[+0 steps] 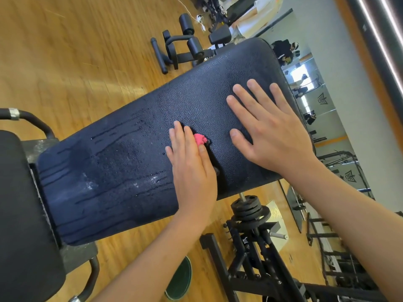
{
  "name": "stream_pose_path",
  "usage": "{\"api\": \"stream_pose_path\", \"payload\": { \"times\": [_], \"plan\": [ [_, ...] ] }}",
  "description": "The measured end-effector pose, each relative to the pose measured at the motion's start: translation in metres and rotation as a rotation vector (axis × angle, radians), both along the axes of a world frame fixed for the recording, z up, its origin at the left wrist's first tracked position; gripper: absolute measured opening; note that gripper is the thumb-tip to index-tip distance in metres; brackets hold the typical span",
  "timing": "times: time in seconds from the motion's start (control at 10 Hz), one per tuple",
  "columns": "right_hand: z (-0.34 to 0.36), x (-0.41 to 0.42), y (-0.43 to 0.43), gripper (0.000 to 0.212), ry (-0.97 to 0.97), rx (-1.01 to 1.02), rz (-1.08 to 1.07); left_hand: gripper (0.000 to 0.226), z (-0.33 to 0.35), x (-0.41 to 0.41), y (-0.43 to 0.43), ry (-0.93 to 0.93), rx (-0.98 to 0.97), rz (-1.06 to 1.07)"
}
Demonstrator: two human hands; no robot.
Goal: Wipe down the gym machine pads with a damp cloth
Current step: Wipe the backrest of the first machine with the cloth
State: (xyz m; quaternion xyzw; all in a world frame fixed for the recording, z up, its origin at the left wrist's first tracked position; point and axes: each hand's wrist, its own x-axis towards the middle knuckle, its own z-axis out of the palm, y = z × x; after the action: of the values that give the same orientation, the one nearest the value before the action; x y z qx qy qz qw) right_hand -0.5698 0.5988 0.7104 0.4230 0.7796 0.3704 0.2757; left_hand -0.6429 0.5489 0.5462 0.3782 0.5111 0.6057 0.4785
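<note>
Right across the middle of the frame, the long black pad is lying at a slant, running from 8 o'clock up to 1 o'clock. The left hand is pressing down on it near the centre, fingers straight and close together. A pink cloth is peeking out between forefinger and thumb, and the rest of it is sitting hidden under the palm. That hand is flat on the cloth rather than curling round it.

The right hand is resting just beside it at 2 o'clock, palm down on the bare pad, fingers spread wide and holding nothing. The two hands are sitting near each other but not touching.

Wet streaks are glistening over the pad's lower half at 9 o'clock from the left hand, running lengthwise in dark lines. The stretch under the right hand is looking matt.

A second black seat pad is filling the frame's edge at 8 o'clock, just off the long pad's lower end. Weight plates are stacking up on a peg at 5 o'clock, below the pad's edge. A green disc is lying on the wooden floor at 6 o'clock, and foam rollers are standing at 12 o'clock.
</note>
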Motion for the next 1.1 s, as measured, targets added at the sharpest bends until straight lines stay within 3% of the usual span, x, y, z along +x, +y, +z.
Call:
{"api": "stream_pose_path", "payload": {
  "times": [0.4, 0.7, 0.9, 1.1],
  "plan": [
    [0.000, -0.001, -0.001, 0.062, 0.009, -0.005, -0.002, 0.052, 0.002, 0.009, -0.005, 0.045, -0.085, 0.045],
    [-0.001, 0.000, 0.000, 0.062, 0.013, -0.007, 0.003, 0.054, 0.006, 0.029, -0.055, 0.092, -0.026, -0.007],
    [-0.001, 0.000, -0.001, 0.062, 0.008, -0.002, -0.003, 0.051, 0.000, 0.016, -0.044, -0.067, -0.035, 0.054],
    [-0.001, 0.000, 0.000, 0.062, 0.010, 0.001, 0.007, 0.051, -0.008, -0.021, 0.017, -0.015, -0.023, 0.125]
  ]
}}
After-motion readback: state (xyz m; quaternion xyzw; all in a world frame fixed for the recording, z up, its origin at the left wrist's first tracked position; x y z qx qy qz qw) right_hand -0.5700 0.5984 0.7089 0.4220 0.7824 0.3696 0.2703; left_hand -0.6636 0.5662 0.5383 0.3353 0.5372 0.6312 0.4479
